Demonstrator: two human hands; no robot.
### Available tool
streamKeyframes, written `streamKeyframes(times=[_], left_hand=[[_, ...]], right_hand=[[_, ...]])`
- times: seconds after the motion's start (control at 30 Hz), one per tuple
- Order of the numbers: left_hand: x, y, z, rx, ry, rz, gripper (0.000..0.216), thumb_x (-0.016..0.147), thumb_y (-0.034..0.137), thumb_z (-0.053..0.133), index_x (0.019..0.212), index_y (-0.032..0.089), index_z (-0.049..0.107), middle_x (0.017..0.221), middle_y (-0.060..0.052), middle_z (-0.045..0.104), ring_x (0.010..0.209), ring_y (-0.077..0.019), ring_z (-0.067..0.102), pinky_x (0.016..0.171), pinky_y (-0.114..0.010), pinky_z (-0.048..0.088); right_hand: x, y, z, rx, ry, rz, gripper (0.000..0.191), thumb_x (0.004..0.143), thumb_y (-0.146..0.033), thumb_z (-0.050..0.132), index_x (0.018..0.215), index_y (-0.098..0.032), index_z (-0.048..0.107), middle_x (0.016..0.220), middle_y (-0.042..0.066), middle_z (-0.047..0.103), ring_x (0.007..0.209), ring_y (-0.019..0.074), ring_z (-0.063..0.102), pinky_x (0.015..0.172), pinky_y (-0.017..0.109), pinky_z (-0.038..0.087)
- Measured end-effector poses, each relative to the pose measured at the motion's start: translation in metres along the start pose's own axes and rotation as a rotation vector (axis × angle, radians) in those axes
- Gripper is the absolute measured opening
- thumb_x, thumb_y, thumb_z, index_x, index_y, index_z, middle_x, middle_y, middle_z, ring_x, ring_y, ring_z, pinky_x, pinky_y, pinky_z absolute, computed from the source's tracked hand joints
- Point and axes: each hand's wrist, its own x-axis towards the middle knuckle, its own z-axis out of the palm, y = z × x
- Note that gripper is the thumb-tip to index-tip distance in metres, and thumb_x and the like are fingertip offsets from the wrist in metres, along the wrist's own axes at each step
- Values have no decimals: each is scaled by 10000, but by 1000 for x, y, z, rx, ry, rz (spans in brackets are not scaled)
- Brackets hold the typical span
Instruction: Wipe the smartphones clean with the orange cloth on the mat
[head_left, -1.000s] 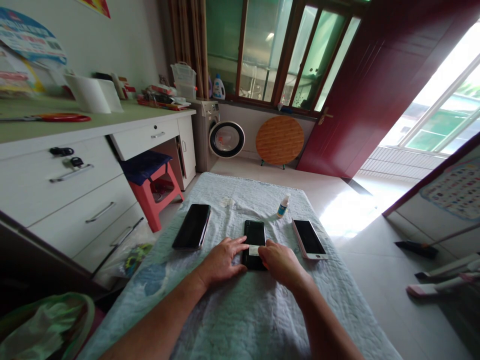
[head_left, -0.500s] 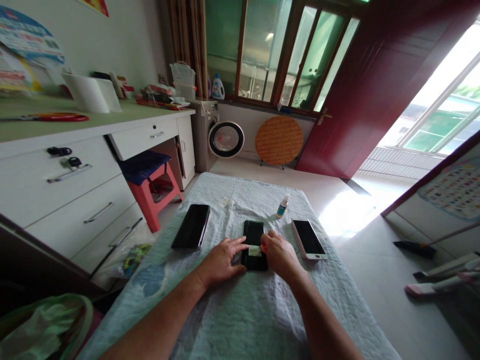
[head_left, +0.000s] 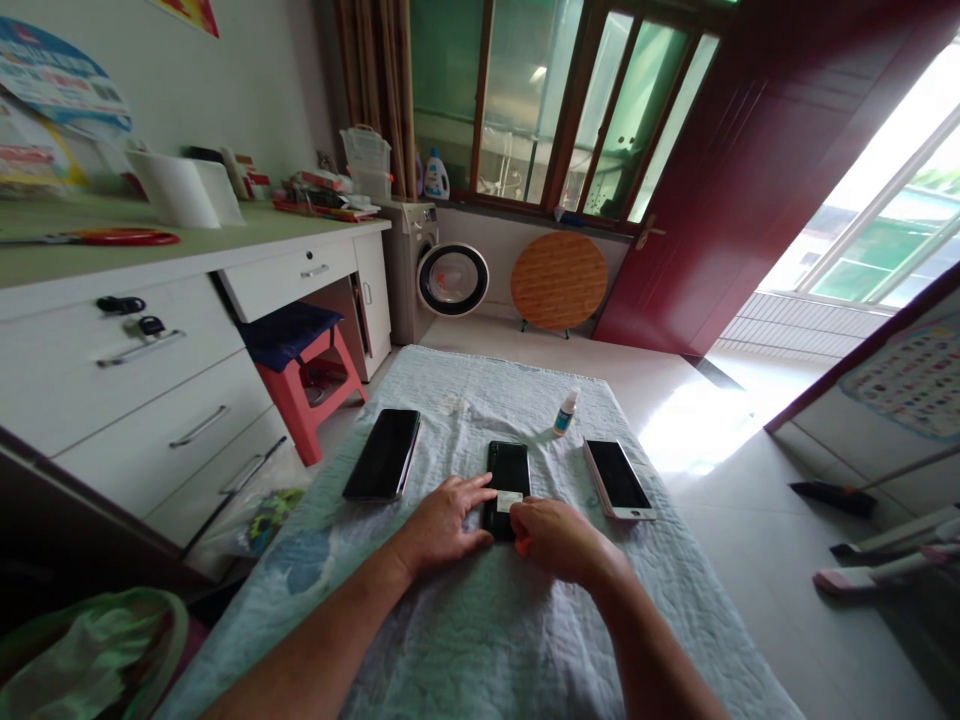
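Note:
A black smartphone (head_left: 510, 466) lies back side up on the cloth, a small pale label (head_left: 508, 500) across its middle. My left hand (head_left: 447, 520) rests at the phone's left edge, its fingers stretched and apart, fingertips and thumb touching that side. Over the phone's lower right part is my right hand (head_left: 561, 540), closed in a fist with the knuckles beside the label. Something small and orange (head_left: 523, 546) pokes out under its fingers; most of it is hidden. A small spray bottle (head_left: 566, 413) with a white top stands beyond the phone.
Another dark phone (head_left: 382, 455) lies at the left and a white-framed phone (head_left: 617, 478) at the right, on the pale quilted cloth (head_left: 495, 375). A red stool (head_left: 322, 385) and white drawers (head_left: 180, 390) stand to the left. The washing machine door (head_left: 452, 279) hangs open ahead.
My right hand has moved down along the phone's right side, from beside the label to its lower corner, and turned. The orange bit now shows. My left hand and the phone have stayed put.

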Motion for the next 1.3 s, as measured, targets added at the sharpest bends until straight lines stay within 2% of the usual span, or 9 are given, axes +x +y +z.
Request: streamKeyframes(times=[0.43, 0.6, 0.67, 0.77, 0.9, 1.0, 1.17, 1.3], left_hand=[[1, -6, 1, -33, -9, 52, 562, 754, 331, 669, 1298, 225, 580, 1456, -79, 467, 1280, -283, 470, 1104, -408, 331], [0, -3, -3, -93, -10, 38, 726, 744, 266, 625, 1431, 189, 406, 1338, -106, 573, 1142, -253, 566, 1008, -384, 439], [0, -5, -3, -95, -23, 58, 735, 735, 233, 610, 1435, 180, 395, 1367, -110, 548, 1198, -256, 535, 1052, -394, 405], [0, -8, -3, -70, -41, 103, 720, 716, 172, 584, 1416, 166, 420, 1471, -118, 438, 1336, -259, 415, 1151, -417, 275], [-1, -10, -2, -63, -47, 107, 736, 709, 135, 556, 1427, 176, 398, 1498, -111, 399, 1355, -244, 396, 1161, -429, 263], [-1, -8, -3, -51, -64, 91, 717, 725, 144, 554, 1425, 176, 404, 1499, -107, 399, 1364, -243, 385, 1165, -421, 262], [-1, -6, -3, -28, -53, 65, 615, 781, 240, 576, 1384, 179, 473, 1498, -98, 403, 1346, -258, 406, 1144, -404, 306], [-1, -5, 0, -16, -19, 57, 564, 794, 230, 558, 1354, 180, 511, 1488, -83, 422, 1332, -252, 421, 1132, -390, 329]], right_hand=[[10, -24, 11, 14, 134, -38, 157, 846, -165, 478, 915, -191, 617, 943, 46, 648, 814, 156, 595, 642, 251, 335], [14, -32, 15, 43, 166, -23, 216, 835, -177, 478, 1015, -207, 593, 992, 50, 634, 841, 166, 604, 651, 253, 351], [15, -35, 18, 66, 193, -24, 258, 826, -169, 479, 1056, -223, 582, 1034, 47, 630, 867, 173, 610, 657, 254, 356], [17, -39, 20, 101, 229, -34, 320, 818, -158, 477, 1115, -239, 565, 1118, 50, 619, 927, 186, 611, 661, 252, 361], [18, -42, 20, 124, 233, -33, 336, 832, -157, 473, 1148, -235, 558, 1145, 61, 616, 932, 184, 610, 665, 252, 368], [19, -37, 19, 166, 222, -36, 272, 826, -155, 494, 1070, -226, 593, 1118, 50, 619, 895, 169, 601, 675, 246, 369], [18, -23, 14, 236, 203, -59, 67, 816, -183, 569, 828, -184, 634, 933, 26, 608, 832, 139, 568, 695, 225, 362], [19, -15, 12, 265, 225, -37, 118, 848, -181, 556, 784, -179, 655, 873, 13, 568, 784, 112, 554, 696, 208, 358]])
